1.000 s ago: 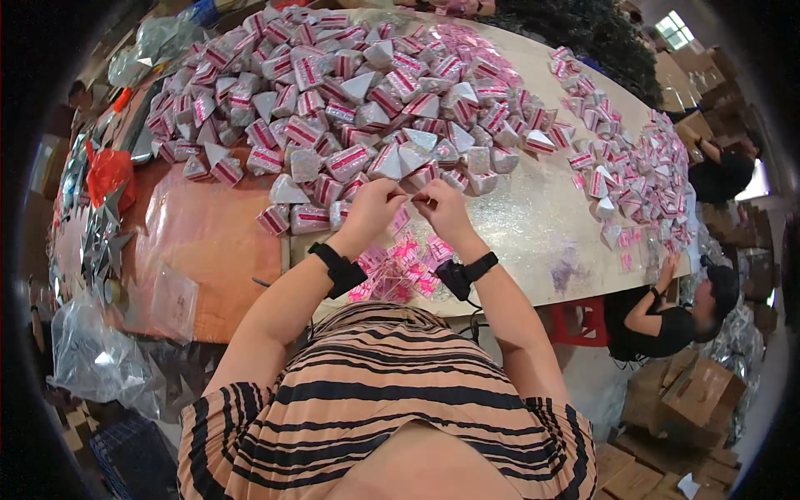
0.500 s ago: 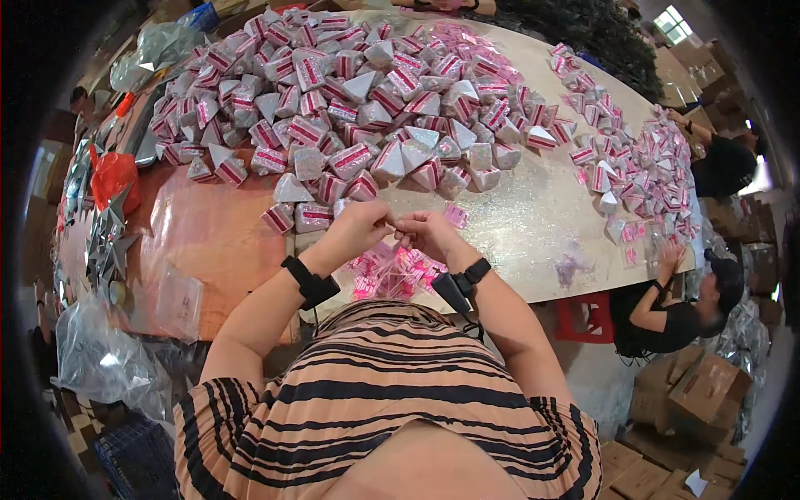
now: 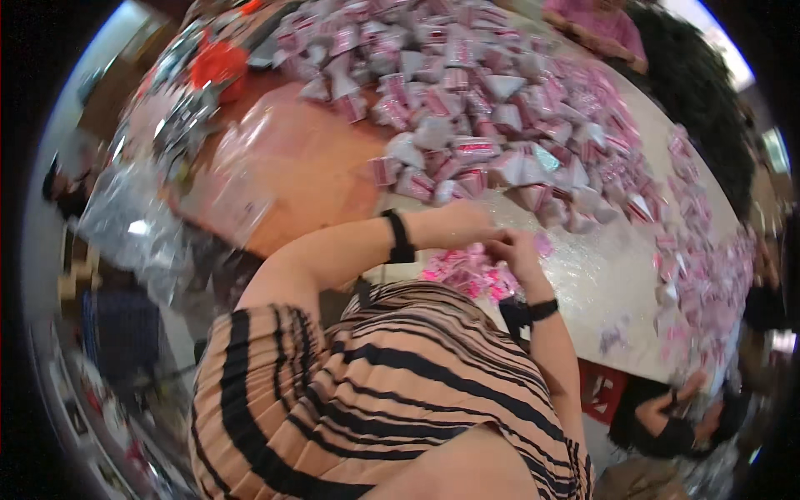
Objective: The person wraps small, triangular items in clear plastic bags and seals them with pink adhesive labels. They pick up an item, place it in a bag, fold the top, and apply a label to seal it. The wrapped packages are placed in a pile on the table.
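My left hand (image 3: 461, 223) and my right hand (image 3: 518, 254) meet fingertip to fingertip just above the table's near edge. The fingers of both look pinched together, and whatever sits between them is too small and blurred to make out. Right below lies a heap of small bright pink and white printed tags or packets (image 3: 467, 272). Beyond my hands spreads a large pile of white, glittery wedge-shaped packs with pink bands (image 3: 475, 148), the closest ones nearly touching my left hand.
More pink packs (image 3: 704, 283) cover the table's right side, where a co-worker (image 3: 679, 417) sits. Another person in pink (image 3: 596, 29) is at the far edge. Clear plastic film (image 3: 267, 158), an orange-red bag (image 3: 218, 67) and silver pieces (image 3: 185, 125) lie left. A red crate (image 3: 602, 390) stands below the table edge.
My view has swung and tilted, so the table and both hands appear further right. My hands remain together above the pink heap, still pinching.
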Demonstrator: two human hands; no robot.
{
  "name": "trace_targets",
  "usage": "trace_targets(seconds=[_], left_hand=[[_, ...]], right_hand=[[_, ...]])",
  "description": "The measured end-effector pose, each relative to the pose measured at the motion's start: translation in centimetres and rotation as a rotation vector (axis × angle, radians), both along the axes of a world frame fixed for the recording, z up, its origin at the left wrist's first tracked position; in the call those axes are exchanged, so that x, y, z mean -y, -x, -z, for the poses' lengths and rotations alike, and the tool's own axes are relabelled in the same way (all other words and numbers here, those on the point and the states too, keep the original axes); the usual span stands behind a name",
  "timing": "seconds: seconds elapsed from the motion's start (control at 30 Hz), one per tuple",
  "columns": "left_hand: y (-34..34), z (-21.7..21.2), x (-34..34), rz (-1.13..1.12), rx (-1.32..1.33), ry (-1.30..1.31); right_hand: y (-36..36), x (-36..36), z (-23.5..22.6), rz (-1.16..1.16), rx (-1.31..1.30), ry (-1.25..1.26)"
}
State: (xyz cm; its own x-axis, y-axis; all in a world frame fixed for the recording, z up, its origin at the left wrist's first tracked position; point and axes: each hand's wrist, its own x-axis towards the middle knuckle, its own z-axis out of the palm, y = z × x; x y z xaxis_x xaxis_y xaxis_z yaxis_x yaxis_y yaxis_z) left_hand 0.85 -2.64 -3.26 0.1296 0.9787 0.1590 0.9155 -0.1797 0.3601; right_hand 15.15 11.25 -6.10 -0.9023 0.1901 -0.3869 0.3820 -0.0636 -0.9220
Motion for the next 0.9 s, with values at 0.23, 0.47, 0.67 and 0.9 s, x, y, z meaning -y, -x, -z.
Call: trace_targets(seconds=[0.23, 0.47, 0.67, 0.9], left_hand=[[0.4, 1.6, -1.8, -0.201, 0.321, -0.015], [1.8, 4.4, -1.9, -0.357, 1.109, 0.47], [1.3, 2.9, -0.7, -0.379, 1.05, 0.532], [4.9, 5.0, -0.1, -0.562, -0.093, 0.066]], right_hand=[[-0.7, 0.7, -1.1, -0.087, -0.452, -0.937], [-0.3, 1.2, -1.0, -0.238, -0.574, -1.245], [-0.4, 1.8, -0.1, -0.166, -0.552, -1.186], [-0.6, 0.8, 0.4, 0.059, -0.514, -1.094]])
